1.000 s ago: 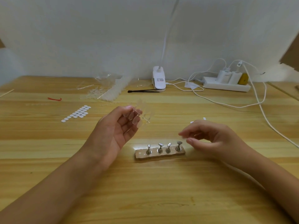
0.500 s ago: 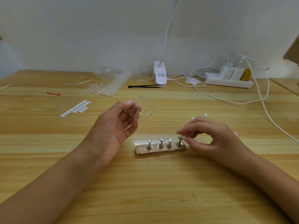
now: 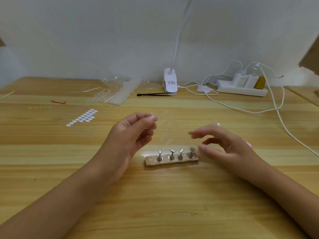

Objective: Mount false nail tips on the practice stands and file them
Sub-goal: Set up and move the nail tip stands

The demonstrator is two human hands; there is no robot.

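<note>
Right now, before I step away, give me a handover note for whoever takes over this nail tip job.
Left hand: raised left of the wooden block, grip pinching a clear tip strip, faint in the blur.
Right hand: by the rightmost stand, motion-blurred; cannot tell if it holds anything.
Things: the block carries four metal stands; sticker dots far left; loose tips and tweezers at the back.
Done: no tip visibly mounted.
Left to do: mount tips on the stands, then file them.
</note>
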